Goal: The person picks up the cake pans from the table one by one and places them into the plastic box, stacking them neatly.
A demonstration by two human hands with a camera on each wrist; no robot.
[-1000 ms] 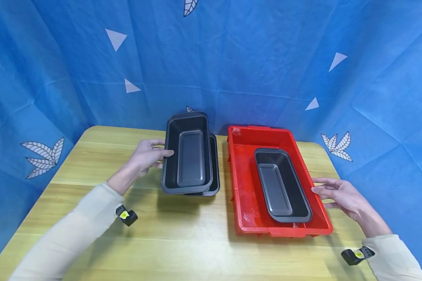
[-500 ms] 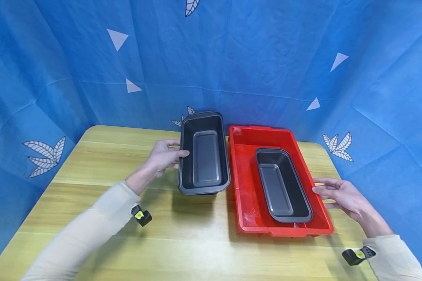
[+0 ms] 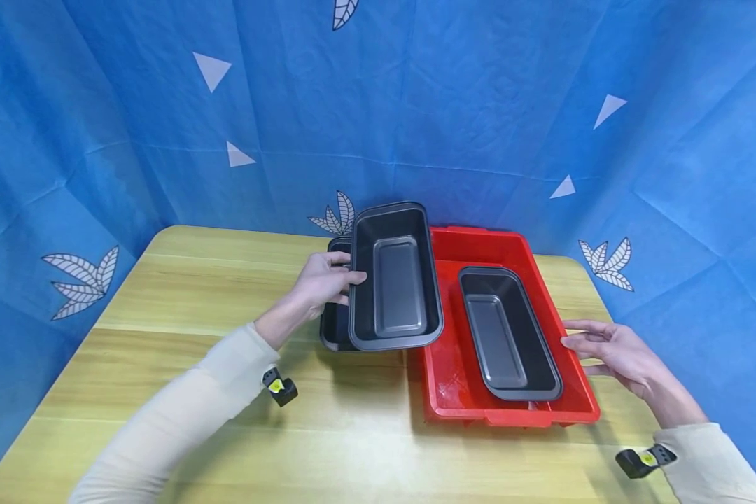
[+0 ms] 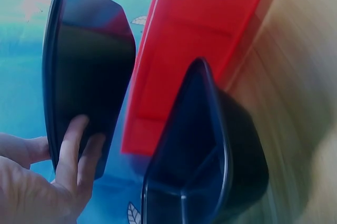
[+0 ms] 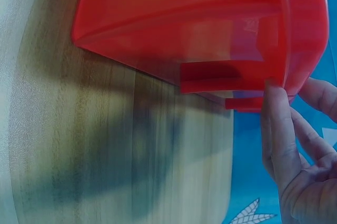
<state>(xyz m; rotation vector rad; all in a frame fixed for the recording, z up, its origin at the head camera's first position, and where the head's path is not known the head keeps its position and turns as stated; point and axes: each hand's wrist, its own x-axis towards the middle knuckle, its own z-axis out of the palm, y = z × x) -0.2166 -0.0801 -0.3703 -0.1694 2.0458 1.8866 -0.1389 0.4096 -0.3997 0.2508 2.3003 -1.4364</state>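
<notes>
My left hand (image 3: 327,280) grips a dark grey loaf pan (image 3: 400,287) by its left rim, thumb over the edge and fingers against the outer wall (image 4: 95,77). The pan is raised and overlaps the left side of the red tray (image 3: 444,378). Partly hidden behind it, a second loaf pan (image 3: 335,325) sits on the table; the left wrist view shows this pan (image 4: 242,145) below the held one. Inside the tray lies another loaf pan (image 3: 507,336). My right hand (image 3: 617,353) holds the tray's right rim between thumb and fingers (image 5: 281,129).
The wooden table (image 3: 227,448) carries the pans and tray. A blue curtain (image 3: 321,91) with leaf and triangle prints hangs behind and at both sides of the table.
My left hand has carried the held loaf pan rightward, across the pan on the table and over the tray's left edge. My right hand stays at the tray's rim.
</notes>
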